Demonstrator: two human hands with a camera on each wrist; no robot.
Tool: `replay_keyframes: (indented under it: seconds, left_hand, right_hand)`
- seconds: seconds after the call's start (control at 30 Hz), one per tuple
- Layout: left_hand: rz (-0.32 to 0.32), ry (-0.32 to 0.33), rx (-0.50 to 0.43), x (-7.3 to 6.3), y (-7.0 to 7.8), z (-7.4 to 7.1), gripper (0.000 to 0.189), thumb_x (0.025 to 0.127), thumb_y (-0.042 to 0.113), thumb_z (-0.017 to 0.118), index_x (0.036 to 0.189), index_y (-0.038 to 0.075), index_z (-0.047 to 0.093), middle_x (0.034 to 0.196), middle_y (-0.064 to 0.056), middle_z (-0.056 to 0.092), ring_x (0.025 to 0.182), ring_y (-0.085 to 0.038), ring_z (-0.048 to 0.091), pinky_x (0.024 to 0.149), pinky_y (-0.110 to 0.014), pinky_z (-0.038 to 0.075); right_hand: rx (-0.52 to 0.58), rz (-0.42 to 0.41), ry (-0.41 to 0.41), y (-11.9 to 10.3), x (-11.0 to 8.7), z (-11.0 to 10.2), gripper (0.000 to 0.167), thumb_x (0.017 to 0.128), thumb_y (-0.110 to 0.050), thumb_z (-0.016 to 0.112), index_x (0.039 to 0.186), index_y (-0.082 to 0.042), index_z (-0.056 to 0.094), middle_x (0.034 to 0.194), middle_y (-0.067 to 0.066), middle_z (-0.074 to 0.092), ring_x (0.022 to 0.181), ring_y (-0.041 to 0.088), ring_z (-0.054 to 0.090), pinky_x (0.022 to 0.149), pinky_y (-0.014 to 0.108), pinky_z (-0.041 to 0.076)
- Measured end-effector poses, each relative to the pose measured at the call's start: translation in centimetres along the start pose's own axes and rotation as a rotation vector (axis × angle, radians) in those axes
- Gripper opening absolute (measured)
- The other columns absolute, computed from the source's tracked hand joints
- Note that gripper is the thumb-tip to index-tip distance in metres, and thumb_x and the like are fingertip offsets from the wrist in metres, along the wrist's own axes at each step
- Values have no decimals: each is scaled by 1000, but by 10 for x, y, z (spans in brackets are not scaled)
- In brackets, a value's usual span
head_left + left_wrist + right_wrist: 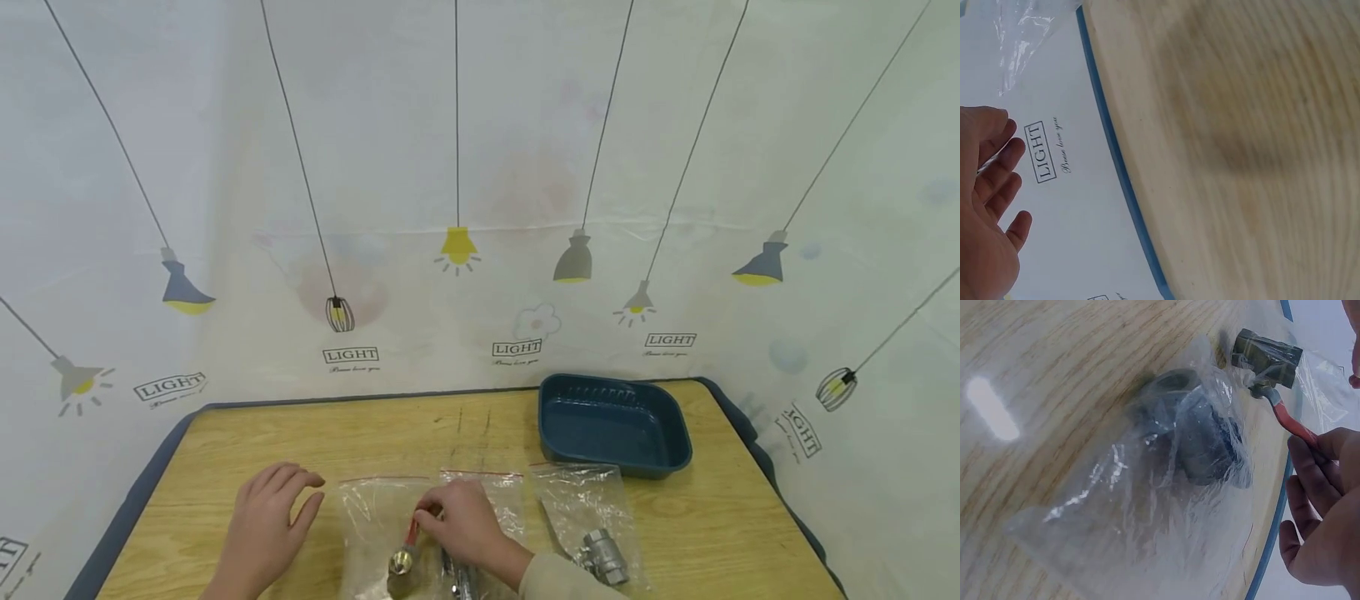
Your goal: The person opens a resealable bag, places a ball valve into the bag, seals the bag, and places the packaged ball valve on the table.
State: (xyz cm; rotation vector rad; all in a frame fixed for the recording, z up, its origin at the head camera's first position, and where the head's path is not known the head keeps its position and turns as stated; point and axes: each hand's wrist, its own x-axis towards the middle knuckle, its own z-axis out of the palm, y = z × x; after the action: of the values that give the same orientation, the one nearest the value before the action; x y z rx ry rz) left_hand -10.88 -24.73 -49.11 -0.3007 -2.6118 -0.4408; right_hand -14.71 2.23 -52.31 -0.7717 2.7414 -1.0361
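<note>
My right hand pinches the end of the red lever of a brass ball valve. In the head view the valve overlaps a clear zip bag on the left. My left hand is beside that bag, fingers spread and relaxed, holding nothing. Under my right hand lies a second clear bag, partly hidden, with shiny metal showing in it. In the right wrist view a grey metal fitting sits inside clear plastic near the valve.
On the right, a third clear bag contains a silver valve. Behind it a dark blue plastic tray stands on the wooden table. A white sheet printed with lamps hangs along the table's back and sides.
</note>
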Motion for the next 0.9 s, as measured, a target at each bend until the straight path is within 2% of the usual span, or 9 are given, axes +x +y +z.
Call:
replay_keyframes:
  seconds: [0.2, 0.43, 0.7, 0.9]
  left_hand:
    - [-39, -44, 8, -10, -7, 3, 13, 80, 14, 77, 90, 19, 70, 96, 0, 67, 103, -30, 59, 87, -56, 42]
    - [-67, -86, 21, -19, -13, 8, 12, 80, 16, 76, 89, 20, 70, 95, 0, 67, 102, -30, 61, 84, -57, 44]
    - [-55, -53, 17, -21, -15, 12, 14, 78, 14, 77, 90, 18, 70, 96, -1, 68, 103, -31, 61, 84, -57, 44]
    - [-64, -89, 26, -22, -15, 13, 14, 80, 16, 77, 90, 21, 70, 95, 0, 68, 103, -30, 62, 84, -58, 44]
  right_hand:
    - [0, 37, -33, -1, 3, 3, 12, 91, -29, 64, 87, -26, 76, 76, -19, 69, 66, -10, 55, 83, 32, 41]
    - [-88, 28, 8, 0, 7, 10, 12, 87, -30, 66, 84, -27, 77, 74, -21, 70, 64, -12, 53, 77, 26, 39]
    - [-156, 98, -19, -2, 14, 15, 13, 87, -34, 66, 84, -26, 75, 75, -20, 69, 68, -7, 54, 84, 34, 38]
    - [-138, 135, -27, -3, 17, 13, 12, 88, -36, 68, 83, -26, 75, 71, -20, 68, 67, -4, 55, 84, 39, 40]
